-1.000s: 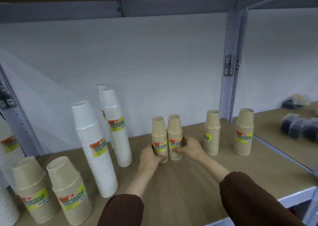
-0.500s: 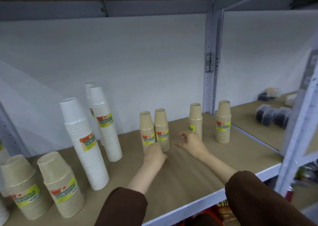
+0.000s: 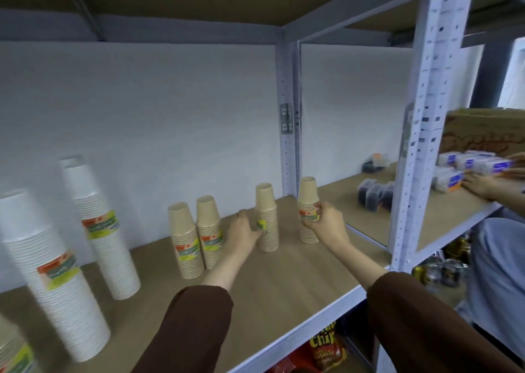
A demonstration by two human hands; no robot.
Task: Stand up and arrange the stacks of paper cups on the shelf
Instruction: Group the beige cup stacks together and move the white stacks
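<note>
1. On the tan wooden shelf board (image 3: 284, 281), both arms reach forward in dark brown sleeves; the left hand (image 3: 244, 235) curls its fingers around the third upright stack of tan paper cups (image 3: 267, 219), gripping it at the label.
2. The right hand (image 3: 326, 225) wraps thumb and fingers around the rightmost tan paper cup stack (image 3: 308, 199), beside the grey metal upright post (image 3: 288, 122); both stacks stand on the board.
3. A pair of tan cup stacks (image 3: 196, 236) stands touching, left of the hands; tall white paper cup stacks (image 3: 56, 273) stand further left.
4. Half a second earlier both hands were empty and lower, near that pair; they have since moved right onto the two separate stacks.
</note>
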